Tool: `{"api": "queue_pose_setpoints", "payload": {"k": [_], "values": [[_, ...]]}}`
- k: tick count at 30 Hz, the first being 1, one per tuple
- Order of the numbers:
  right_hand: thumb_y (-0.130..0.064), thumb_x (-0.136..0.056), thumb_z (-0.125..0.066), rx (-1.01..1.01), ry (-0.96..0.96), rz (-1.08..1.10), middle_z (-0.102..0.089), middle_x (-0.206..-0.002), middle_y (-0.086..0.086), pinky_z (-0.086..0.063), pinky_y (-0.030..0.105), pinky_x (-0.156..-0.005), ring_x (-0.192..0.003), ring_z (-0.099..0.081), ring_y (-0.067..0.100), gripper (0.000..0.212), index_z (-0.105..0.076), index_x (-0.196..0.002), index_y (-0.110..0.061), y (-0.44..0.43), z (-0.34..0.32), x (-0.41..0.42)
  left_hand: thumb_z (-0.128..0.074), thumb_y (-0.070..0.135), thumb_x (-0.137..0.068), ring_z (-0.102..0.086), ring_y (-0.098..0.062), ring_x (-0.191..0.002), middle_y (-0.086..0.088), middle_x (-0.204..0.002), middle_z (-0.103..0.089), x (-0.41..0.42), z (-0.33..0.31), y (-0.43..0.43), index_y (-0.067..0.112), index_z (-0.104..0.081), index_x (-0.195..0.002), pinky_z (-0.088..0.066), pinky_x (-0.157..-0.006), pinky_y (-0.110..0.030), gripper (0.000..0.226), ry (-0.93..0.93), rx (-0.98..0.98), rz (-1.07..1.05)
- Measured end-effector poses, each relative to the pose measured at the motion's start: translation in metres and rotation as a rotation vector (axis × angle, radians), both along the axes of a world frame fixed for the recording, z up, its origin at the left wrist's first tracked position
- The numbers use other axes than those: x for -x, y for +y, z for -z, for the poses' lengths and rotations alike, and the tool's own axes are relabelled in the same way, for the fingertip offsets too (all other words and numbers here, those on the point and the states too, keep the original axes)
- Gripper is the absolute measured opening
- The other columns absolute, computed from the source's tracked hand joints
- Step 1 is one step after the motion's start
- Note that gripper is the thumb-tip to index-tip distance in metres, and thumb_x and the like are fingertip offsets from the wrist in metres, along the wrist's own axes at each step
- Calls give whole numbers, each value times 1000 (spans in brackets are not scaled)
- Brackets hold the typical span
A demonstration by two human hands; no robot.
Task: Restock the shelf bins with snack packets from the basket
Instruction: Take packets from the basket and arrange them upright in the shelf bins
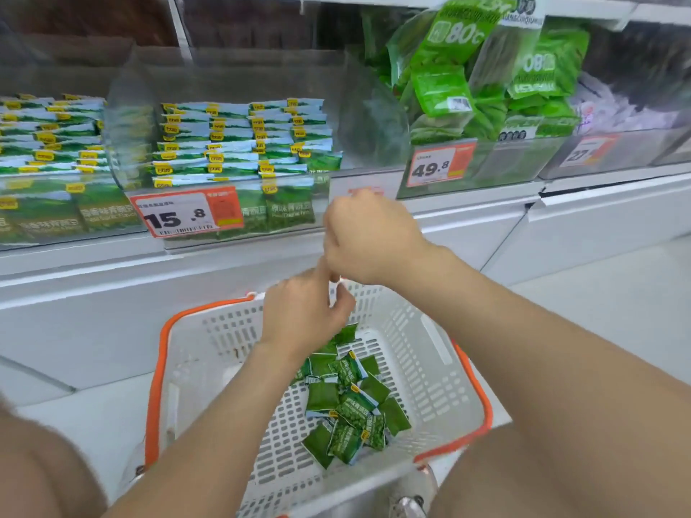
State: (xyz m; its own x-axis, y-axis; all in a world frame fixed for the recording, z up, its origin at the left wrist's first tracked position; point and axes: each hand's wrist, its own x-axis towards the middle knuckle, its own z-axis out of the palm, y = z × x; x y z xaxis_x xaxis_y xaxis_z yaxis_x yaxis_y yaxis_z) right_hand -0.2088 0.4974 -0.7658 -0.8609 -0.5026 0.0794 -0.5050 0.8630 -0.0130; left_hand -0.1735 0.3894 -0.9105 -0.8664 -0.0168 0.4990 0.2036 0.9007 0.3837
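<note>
The right hand [368, 237], above the far rim of the basket [430, 330], shows only its back. I cannot tell what its curled fingers hold. The left hand [303, 312] hangs inside the basket, fingers loosely curled and empty, just above the small green packets [347, 409] heaped on the basket floor.
</note>
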Motion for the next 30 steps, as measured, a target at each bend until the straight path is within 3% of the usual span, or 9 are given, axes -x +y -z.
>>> {"api": "queue_pose_setpoints", "payload": {"k": [4,10,12,15,17,20,24,28,30], "values": [[-19,-94,-57,-331,-349,-44,-36,-79,0,-41,34,-65,-66,-45,22,28,-38,-73,-17,22,43,-13,-50,38,-92,-60,-23,-70,6,-73,-58,-13,56,15,24,-59,-89,-47,-61,-32,17,-569,270,156],[-7,-93,-50,-460,-604,-80,-48,-73,3,-58,43,-75,-67,-54,22,28,-41,-68,-17,47,87,-26,-59,29,-95,-64,-24,-93,-4,-105,-63,-49,150,34,19,-58,-109,-58,-83,-43,16,-1107,409,451],[-7,-93,-50,-466,-616,-92,-50,-73,3,-57,42,-72,-67,-55,24,27,-43,-69,-16,49,92,-24,-60,27,-99,-61,-25,-101,-8,-126,-55,-58,174,35,21,-52,-133,-55,-90,-45,35,-1250,343,496],[-7,-94,-49,-457,-614,-115,-51,-75,3,-55,42,-74,-69,-55,23,25,-45,-71,-16,52,95,-17,-54,5,-99,-60,-23,-86,-12,-155,-24,-68,195,40,40,-34,-153,-56,-76,-41,66,-1429,258,552],[-6,-95,-48,-453,-591,-131,-51,-78,1,-55,40,-74,-69,-54,20,27,-43,-71,-18,52,95,-13,-50,-10,-93,-59,-21,-78,-6,-167,-3,-71,197,46,52,-21,-158,-52,-63,-36,94,-1481,287,594],[-9,-98,-47,-447,-575,-157,-54,-83,-1,-54,37,-79,-75,-57,17,26,-44,-75,-21,48,94,-8,-57,-13,-90,-63,-23,-81,-3,-169,4,-71,196,52,50,-20,-160,-53,-63,-35,101,-1443,375,617],[-13,-98,-47,-467,-579,-191,-61,-89,0,-55,39,-83,-80,-59,22,22,-49,-78,-21,44,94,-5,-80,-3,-83,-58,-38,-116,-7,-162,-15,-69,199,50,24,-52,-141,-57,-86,-44,71,-1356,378,562],[-13,-100,-45,-486,-575,-192,-59,-93,2,-48,33,-72,-84,-59,23,20,-49,-82,-20,44,91,-3,-84,4,-84,-55,-32,-130,-8,-157,-35,-68,204,48,15,-70,-121,-53,-98,-38,41,-1312,350,570],[-15,-102,-44,-481,-578,-184,-63,-107,4,-47,31,-72,-95,-63,24,14,-59,-100,-17,46,88,-2,-85,10,-84,-55,-27,-133,-4,-150,-51,-67,205,46,16,-75,-113,-53,-101,-37,31,-1287,303,579]]}}
